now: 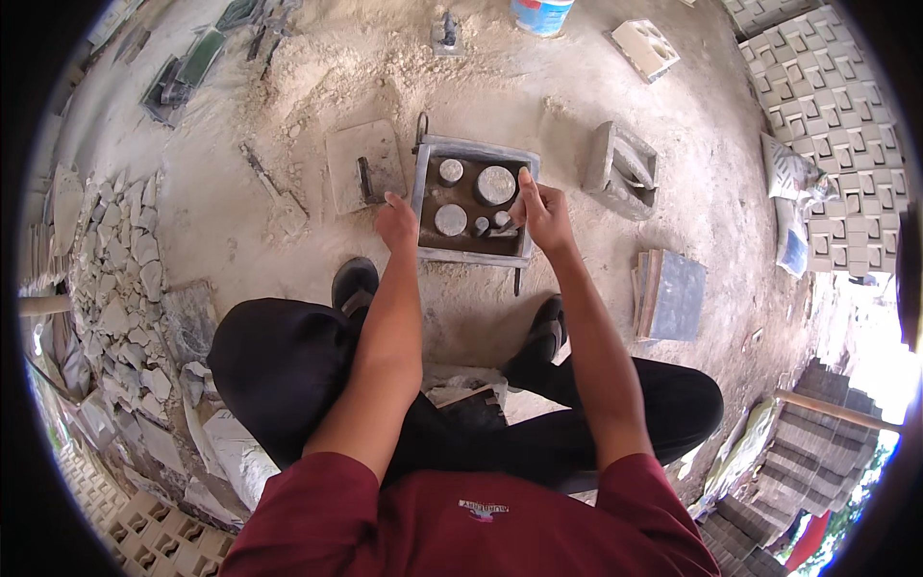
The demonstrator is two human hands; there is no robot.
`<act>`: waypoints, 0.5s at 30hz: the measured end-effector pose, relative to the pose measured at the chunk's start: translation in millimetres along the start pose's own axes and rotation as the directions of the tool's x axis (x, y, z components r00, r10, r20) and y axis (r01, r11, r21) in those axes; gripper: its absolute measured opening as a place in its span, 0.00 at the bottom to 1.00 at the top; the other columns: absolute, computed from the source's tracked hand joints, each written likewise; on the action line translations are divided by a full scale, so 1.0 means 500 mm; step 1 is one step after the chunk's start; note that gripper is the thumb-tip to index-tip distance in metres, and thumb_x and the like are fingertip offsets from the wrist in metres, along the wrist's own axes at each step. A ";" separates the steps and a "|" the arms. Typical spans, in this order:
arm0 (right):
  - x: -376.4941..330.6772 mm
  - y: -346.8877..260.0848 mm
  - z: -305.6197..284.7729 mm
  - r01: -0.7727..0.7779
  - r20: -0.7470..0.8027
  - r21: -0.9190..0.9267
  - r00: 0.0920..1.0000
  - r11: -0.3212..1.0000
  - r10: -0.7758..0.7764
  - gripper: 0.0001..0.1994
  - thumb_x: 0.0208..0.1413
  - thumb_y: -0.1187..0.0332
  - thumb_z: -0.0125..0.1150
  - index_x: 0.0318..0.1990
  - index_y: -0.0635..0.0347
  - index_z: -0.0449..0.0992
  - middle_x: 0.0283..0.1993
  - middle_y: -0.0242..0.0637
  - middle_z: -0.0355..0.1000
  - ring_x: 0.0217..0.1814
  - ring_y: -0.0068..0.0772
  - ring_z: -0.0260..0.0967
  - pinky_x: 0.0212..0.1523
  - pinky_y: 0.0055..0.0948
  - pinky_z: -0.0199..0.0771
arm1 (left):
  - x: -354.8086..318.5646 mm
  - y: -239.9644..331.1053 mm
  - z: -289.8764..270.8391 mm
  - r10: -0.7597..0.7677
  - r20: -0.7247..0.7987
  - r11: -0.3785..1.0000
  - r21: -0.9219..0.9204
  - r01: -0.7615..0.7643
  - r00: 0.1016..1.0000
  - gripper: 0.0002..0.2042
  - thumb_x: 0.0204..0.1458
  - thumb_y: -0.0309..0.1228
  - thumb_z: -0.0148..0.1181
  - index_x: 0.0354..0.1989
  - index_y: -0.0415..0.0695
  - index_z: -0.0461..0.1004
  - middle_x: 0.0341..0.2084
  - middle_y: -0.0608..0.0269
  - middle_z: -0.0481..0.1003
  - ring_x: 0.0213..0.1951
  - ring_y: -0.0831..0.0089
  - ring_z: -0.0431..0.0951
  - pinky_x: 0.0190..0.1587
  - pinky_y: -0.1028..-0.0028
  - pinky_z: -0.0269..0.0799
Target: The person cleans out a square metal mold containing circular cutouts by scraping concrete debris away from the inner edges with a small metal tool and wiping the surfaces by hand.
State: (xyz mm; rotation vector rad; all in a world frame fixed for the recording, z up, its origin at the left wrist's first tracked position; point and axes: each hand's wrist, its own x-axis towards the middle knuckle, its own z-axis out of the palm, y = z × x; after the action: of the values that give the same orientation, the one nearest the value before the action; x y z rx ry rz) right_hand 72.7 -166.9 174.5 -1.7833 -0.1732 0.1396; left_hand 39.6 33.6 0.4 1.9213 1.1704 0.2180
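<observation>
A rectangular grey casting mould (pixel 478 147) lies on the ground in front of my feet. Inside stand several round grey cores, among them a large one (pixel 495 186) at the far right and a flat-topped one (pixel 450 220) at the near left. Two small cores sit close to the near right corner. My left hand (pixel 396 224) is closed at the mould's left wall, its fingers partly hidden. With the thumb lying along the right rim, my right hand (pixel 546 217) is closed round that wall.
Left of the mould lies a flat plate with a handle (pixel 366 165); a trowel-like tool (pixel 274 192) is farther left. A grey box (pixel 623 171) and stacked boards (pixel 670 295) are on the right. Loose sand (pixel 336 62), a bucket (pixel 541 14) and a block with round hollows (pixel 645 48) lie beyond.
</observation>
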 end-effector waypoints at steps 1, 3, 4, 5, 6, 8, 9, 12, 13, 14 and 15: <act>0.007 0.001 -0.016 -0.039 0.031 0.037 0.999 0.999 0.038 0.28 0.62 0.53 0.44 0.12 0.62 0.64 0.12 0.31 0.59 0.15 0.21 0.55 0.18 0.25 0.55 | 0.000 0.001 0.001 0.005 0.003 1.000 0.009 -0.005 1.000 0.31 0.58 0.47 0.32 0.29 0.29 0.75 0.29 0.34 0.74 0.38 0.41 0.74 0.44 0.53 0.67; 0.017 -0.014 -0.027 -0.075 0.063 0.074 0.996 0.994 0.071 0.28 0.62 0.54 0.46 0.10 0.60 0.62 0.11 0.30 0.57 0.13 0.20 0.54 0.16 0.25 0.53 | -0.001 -0.005 -0.001 0.012 0.004 1.000 0.016 -0.012 1.000 0.31 0.58 0.47 0.31 0.29 0.29 0.75 0.30 0.34 0.74 0.38 0.41 0.74 0.43 0.53 0.67; 0.018 -0.050 -0.023 -0.023 0.044 0.025 0.999 0.999 0.022 0.28 0.62 0.55 0.47 0.10 0.59 0.61 0.10 0.29 0.56 0.12 0.20 0.52 0.15 0.25 0.52 | -0.002 -0.012 -0.012 0.048 0.049 0.999 0.003 -0.049 0.998 0.31 0.58 0.47 0.31 0.29 0.29 0.75 0.30 0.34 0.73 0.38 0.41 0.73 0.43 0.53 0.67; 0.021 -0.086 -0.018 0.029 0.028 -0.024 0.999 0.999 -0.028 0.28 0.61 0.56 0.48 0.09 0.58 0.60 0.09 0.29 0.55 0.11 0.20 0.51 0.14 0.25 0.50 | -0.004 -0.018 -0.022 0.085 0.093 0.996 -0.011 -0.085 0.992 0.32 0.58 0.48 0.31 0.29 0.29 0.75 0.31 0.34 0.73 0.38 0.40 0.73 0.43 0.53 0.66; 0.023 -0.113 -0.026 0.011 0.037 -0.057 0.999 0.998 -0.009 0.29 0.60 0.53 0.50 0.08 0.57 0.60 0.09 0.28 0.55 0.12 0.19 0.51 0.15 0.24 0.50 | -0.025 -0.018 -0.021 0.090 0.103 0.996 -0.014 -0.089 0.991 0.32 0.58 0.48 0.31 0.29 0.29 0.75 0.31 0.34 0.73 0.38 0.40 0.73 0.43 0.53 0.66; 0.008 -0.174 -0.026 0.001 -0.004 -0.145 1.000 0.989 -0.002 0.29 0.59 0.52 0.51 0.08 0.57 0.59 0.09 0.28 0.55 0.12 0.18 0.51 0.16 0.24 0.50 | -0.057 -0.007 -0.022 0.272 0.064 0.961 0.029 -0.274 0.960 0.33 0.59 0.49 0.29 0.29 0.29 0.74 0.31 0.34 0.73 0.38 0.39 0.73 0.44 0.52 0.66; 0.000 -0.209 -0.017 -0.011 -0.029 -0.218 1.000 0.976 0.005 0.29 0.58 0.51 0.52 0.07 0.56 0.59 0.09 0.27 0.54 0.12 0.18 0.51 0.16 0.23 0.50 | -0.056 -0.012 -0.028 0.278 0.055 0.960 0.027 -0.280 0.959 0.33 0.59 0.49 0.29 0.29 0.29 0.74 0.31 0.34 0.73 0.38 0.39 0.73 0.44 0.52 0.66; -0.010 -0.285 0.054 0.097 -0.049 -0.145 0.993 0.985 -0.105 0.27 0.56 0.48 0.54 0.12 0.57 0.61 0.11 0.27 0.57 0.15 0.17 0.52 0.17 0.22 0.50 | 0.009 -0.087 -0.061 0.265 0.086 0.963 -0.061 -0.261 0.960 0.34 0.58 0.50 0.27 0.31 0.30 0.74 0.24 0.37 0.73 0.33 0.36 0.71 0.42 0.53 0.66; -0.008 -0.288 0.052 0.144 -0.107 -0.127 0.982 0.981 -0.158 0.26 0.56 0.48 0.53 0.13 0.57 0.62 0.12 0.28 0.58 0.15 0.17 0.53 0.17 0.22 0.51 | 0.008 -0.088 -0.058 0.274 0.091 0.961 -0.068 -0.269 0.957 0.34 0.58 0.50 0.27 0.31 0.30 0.74 0.24 0.37 0.73 0.33 0.36 0.71 0.42 0.53 0.66; 0.000 -0.284 0.059 0.119 -0.145 -0.126 0.980 0.985 -0.136 0.26 0.57 0.47 0.51 0.17 0.59 0.63 0.14 0.28 0.60 0.16 0.17 0.54 0.18 0.22 0.53 | 0.010 -0.092 -0.060 0.226 0.251 0.967 -0.174 -0.186 0.941 0.34 0.58 0.51 0.27 0.32 0.30 0.74 0.22 0.40 0.73 0.30 0.40 0.72 0.39 0.56 0.68; 0.007 -0.266 0.064 0.123 -0.153 -0.129 0.978 0.984 -0.142 0.26 0.57 0.47 0.51 0.17 0.59 0.63 0.14 0.28 0.60 0.16 0.17 0.54 0.18 0.22 0.53 | 0.009 -0.089 -0.055 0.192 0.410 0.961 -0.263 -0.087 0.892 0.35 0.58 0.52 0.26 0.32 0.31 0.74 0.19 0.44 0.73 0.26 0.44 0.72 0.35 0.59 0.70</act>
State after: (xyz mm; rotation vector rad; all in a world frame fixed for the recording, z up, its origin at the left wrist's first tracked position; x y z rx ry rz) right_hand 64.4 -107.2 297.4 -1.8864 -0.1865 -0.1139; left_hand -1.3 61.9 -16.3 1.7245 0.6756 0.0019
